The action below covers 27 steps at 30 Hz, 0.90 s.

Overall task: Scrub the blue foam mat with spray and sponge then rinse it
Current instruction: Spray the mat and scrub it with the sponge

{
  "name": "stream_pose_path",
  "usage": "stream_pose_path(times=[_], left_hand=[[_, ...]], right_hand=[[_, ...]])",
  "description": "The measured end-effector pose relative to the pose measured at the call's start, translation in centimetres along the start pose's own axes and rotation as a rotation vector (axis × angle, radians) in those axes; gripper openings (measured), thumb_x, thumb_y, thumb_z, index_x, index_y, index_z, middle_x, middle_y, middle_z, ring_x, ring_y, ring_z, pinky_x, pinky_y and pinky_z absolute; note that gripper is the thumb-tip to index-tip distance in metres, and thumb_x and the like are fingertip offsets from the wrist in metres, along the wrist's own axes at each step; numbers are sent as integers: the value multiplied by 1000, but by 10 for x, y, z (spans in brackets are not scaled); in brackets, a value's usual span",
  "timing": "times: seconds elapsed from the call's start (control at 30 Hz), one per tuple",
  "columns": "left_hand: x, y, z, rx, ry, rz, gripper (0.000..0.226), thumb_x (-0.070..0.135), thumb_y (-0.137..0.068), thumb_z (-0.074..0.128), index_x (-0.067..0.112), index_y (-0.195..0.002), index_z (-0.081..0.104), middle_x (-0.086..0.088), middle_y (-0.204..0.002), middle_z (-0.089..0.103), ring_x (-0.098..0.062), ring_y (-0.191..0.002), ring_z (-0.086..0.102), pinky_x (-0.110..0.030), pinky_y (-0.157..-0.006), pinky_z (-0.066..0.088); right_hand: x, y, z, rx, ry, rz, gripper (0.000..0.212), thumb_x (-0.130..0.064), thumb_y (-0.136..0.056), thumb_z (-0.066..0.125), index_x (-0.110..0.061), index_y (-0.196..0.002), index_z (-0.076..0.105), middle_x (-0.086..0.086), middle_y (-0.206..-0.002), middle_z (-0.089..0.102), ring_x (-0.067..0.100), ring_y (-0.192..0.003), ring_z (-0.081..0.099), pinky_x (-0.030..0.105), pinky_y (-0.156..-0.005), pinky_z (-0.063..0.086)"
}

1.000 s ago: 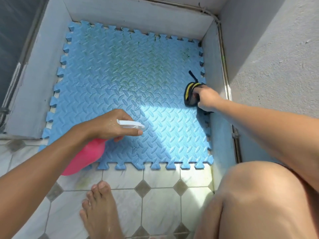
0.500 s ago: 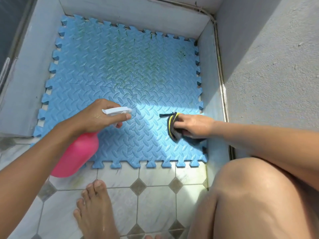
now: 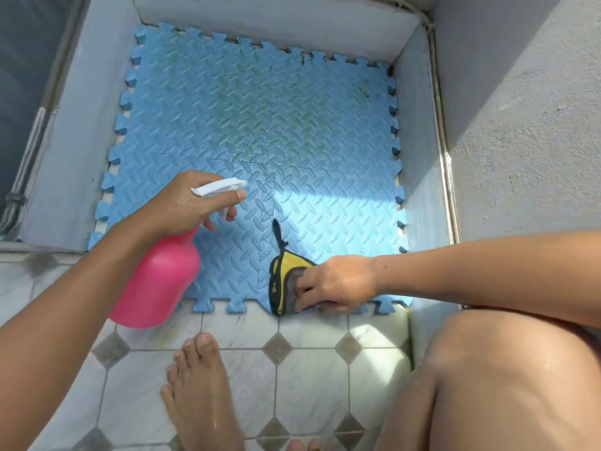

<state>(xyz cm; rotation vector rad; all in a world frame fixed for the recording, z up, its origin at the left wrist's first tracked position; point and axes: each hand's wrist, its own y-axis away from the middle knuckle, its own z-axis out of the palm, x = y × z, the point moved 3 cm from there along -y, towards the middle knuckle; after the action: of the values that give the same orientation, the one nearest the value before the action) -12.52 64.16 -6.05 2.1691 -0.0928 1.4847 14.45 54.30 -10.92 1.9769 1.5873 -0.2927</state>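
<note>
Item: blue foam mat [image 3: 260, 125]. Lies flat in a shallow grey walled recess [image 3: 78, 125], filling it nearly wall to wall; its near toothed edge meets the tiled floor [image 3: 309, 353]. Ribbed surface. Greenish grime across the middle and far part of the mat; a sunlit patch on the near part.

Item: sponge [image 3: 286, 281]. Yellow and grey with a black loop, pressed on the mat at its near edge, right of centre. The right hand [image 3: 335, 284] is closed on it, fingers curled over the grey side.

Item: spray bottle [image 3: 159, 281]. Pink body, white nozzle, held above the mat's near left corner, nozzle aimed across the mat. The left hand [image 3: 188, 203] is wrapped round its neck, forefinger along the nozzle, other fingers at the trigger.

Item: bare foot [image 3: 201, 392] on the floor, just short of the mat's near edge.

Stage, as judged: scrubbing under way at the near edge; the stained far part looks unreached, and rinsing is not begun.

Risks, as judged:
- Mat is loose; a hard stroke near its edge could lift or shift it.
- The far stains could be missed by strokes kept near.
- Wet tiles by the mat could make the foot slip.
- Spray could land on the right hand rather than on the grime.
</note>
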Motion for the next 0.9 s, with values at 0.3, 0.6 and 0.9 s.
stream_pose_path(times=[0.3, 0.6, 0.9], left_hand=[[-2, 5, -15, 134, -6, -41, 29, 35, -95, 72, 8, -107, 75, -17, -87, 76, -21, -84, 74, -42, -58, 64], [3, -4, -17, 272, -77, -147, 23, 26, -95, 71, 3, -92, 75, -21, -85, 75, -28, -84, 75, -45, -63, 66], [23, -35, -30, 314, -322, -113, 41, 47, -86, 64, 12, -66, 71, -3, -60, 73, -19, -58, 68, -38, -73, 61]], right_hand=[[103, 27, -55, 394, -37, 878, 28, -21, -87, 56, -21, -115, 55, 6, -120, 53, 30, -100, 59, 33, -72, 43], [44, -115, -62, 330, -211, 633, 20, -18, -80, 63, -21, -98, 56, 1, -102, 52, 25, -93, 58, 32, -70, 43], [164, 36, -81, 535, -193, 1368, 31, -21, -88, 56, -17, -118, 51, 17, -128, 52, 42, -106, 61, 39, -83, 47]])
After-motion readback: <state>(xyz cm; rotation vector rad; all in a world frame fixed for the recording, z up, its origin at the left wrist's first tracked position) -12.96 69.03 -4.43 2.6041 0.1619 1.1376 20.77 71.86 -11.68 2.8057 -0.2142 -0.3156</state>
